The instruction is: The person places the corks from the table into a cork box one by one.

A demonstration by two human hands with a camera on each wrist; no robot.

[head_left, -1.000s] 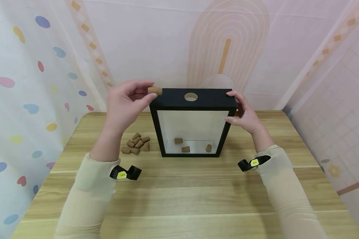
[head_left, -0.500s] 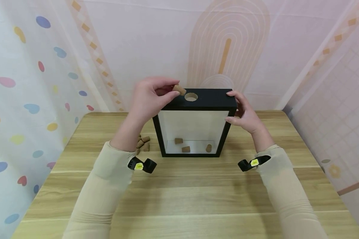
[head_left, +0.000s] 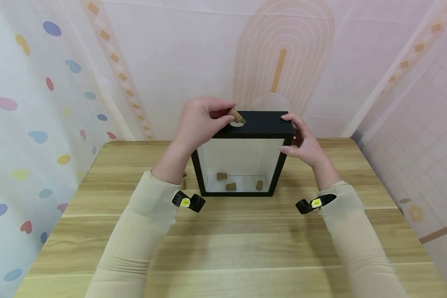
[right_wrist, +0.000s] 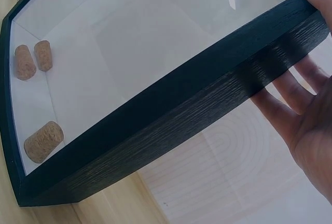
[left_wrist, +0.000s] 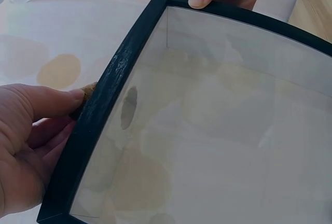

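Note:
A black frame box (head_left: 260, 129) with a clear front stands upright on the wooden table (head_left: 223, 248). Its top edge has a round hole (head_left: 238, 123). My left hand (head_left: 223, 116) pinches a cork (head_left: 236, 116) and tilts its end into that hole. In the left wrist view the cork (left_wrist: 88, 90) peeks out between my left-hand fingers and the frame's edge (left_wrist: 104, 115). My right hand (head_left: 296, 138) grips the box's upper right corner, thumb in front and fingers behind (right_wrist: 290, 94). Three corks (head_left: 230, 186) lie on the box's floor, also visible as corks (right_wrist: 43, 141) in the right wrist view.
A pile of loose corks (head_left: 183, 182) lies on the table left of the box, mostly hidden behind my left forearm. Patterned fabric walls close in the table on the left, back and right. Bare tabletop stretches from the box to the near edge.
My left hand has carried the cork rightward from the box's left corner to the hole and tipped it in. My right hand and the box have stayed put.

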